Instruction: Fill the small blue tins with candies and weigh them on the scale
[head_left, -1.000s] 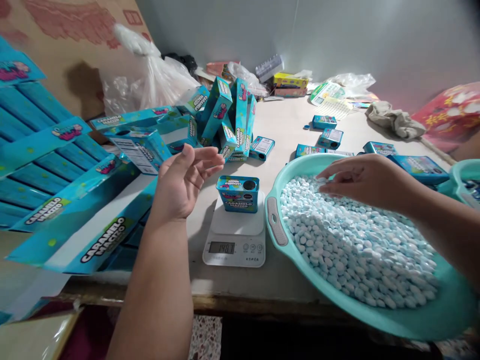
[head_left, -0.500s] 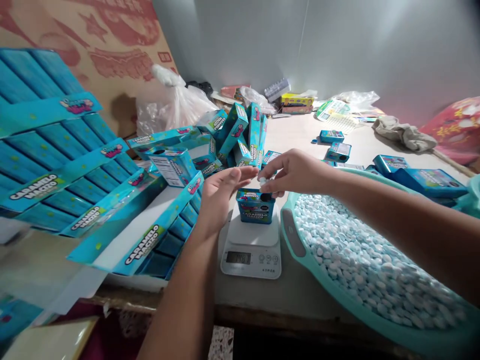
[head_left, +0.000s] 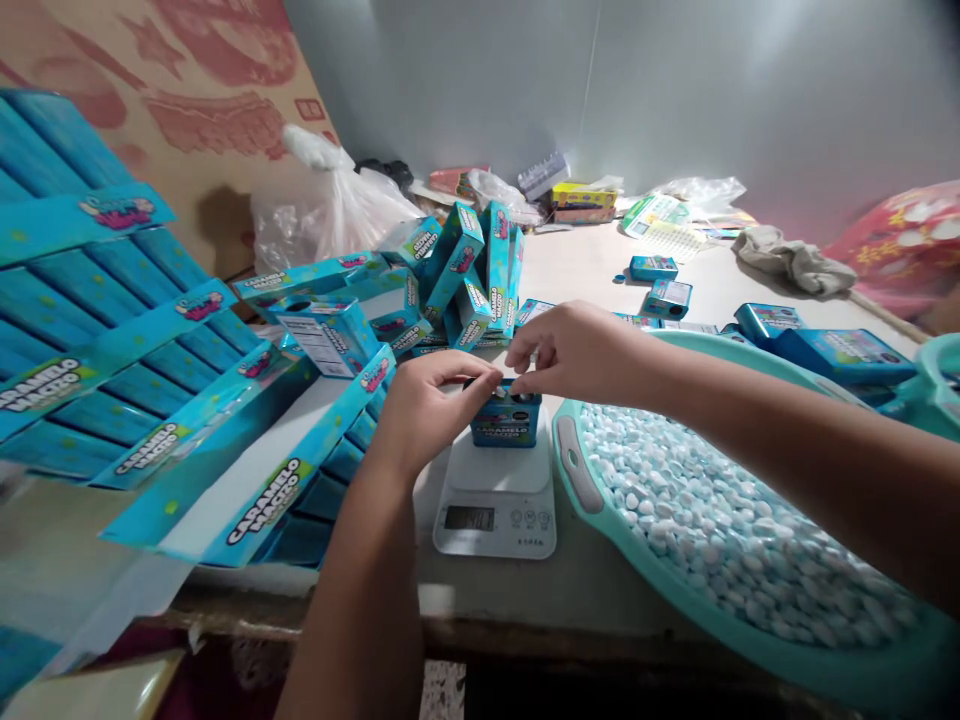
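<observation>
A small blue candy tin (head_left: 505, 430) stands upright on the white digital kitchen scale (head_left: 495, 500), whose lit display is too blurred to read surely. At the tin's upper left edge, my left hand (head_left: 435, 405) is closed, its thumb and fingers pressed together; what they pinch is hidden. My right hand (head_left: 566, 350) hovers at the tin's upper right, fingers curled but thumb and forefinger apart, with nothing seen between them. A small whitish bit shows at the tin's top between the hands. Just right of the scale, a turquoise basin (head_left: 637, 560) is full of white and pale-blue candies (head_left: 720, 510).
Blue display boxes (head_left: 142, 350) packed with tins are stacked at left. Loose blue cartons (head_left: 450, 270) pile up behind the scale. More tins (head_left: 840, 355) lie beyond the basin. A grey cloth (head_left: 791, 262), plastic bags (head_left: 337, 200) and papers sit along the wall.
My left hand has turned and closed at the tin's top. The white candy pinched in my right hand is no longer seen there; its fingers have parted. The view has shifted slightly.
</observation>
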